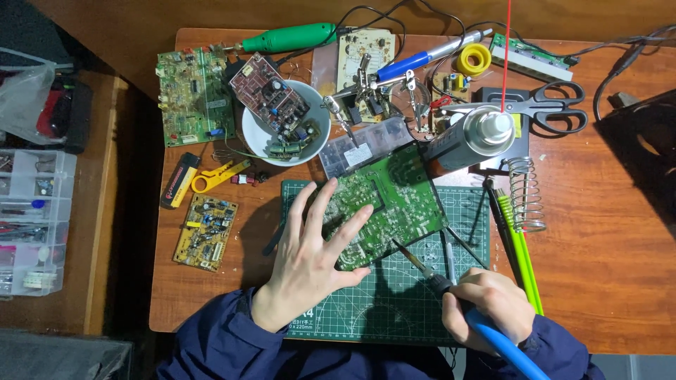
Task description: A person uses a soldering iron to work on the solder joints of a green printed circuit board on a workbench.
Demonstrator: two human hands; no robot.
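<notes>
A green circuit board (394,197) lies solder side up on a green cutting mat (394,302). My left hand (310,257) rests flat on the board's left part, fingers spread, holding nothing. My right hand (489,306) grips a blue-handled soldering iron (451,292) like a pen. Its tip touches the board's lower right edge. Both sleeves are dark blue.
A white bowl (255,135) with board pieces, a spray can (468,141), black scissors (553,105), a coil iron stand (524,197), a helping-hands clamp (373,88), green pens (517,246), a yellow board (205,232) and a parts organiser (32,218) surround the mat.
</notes>
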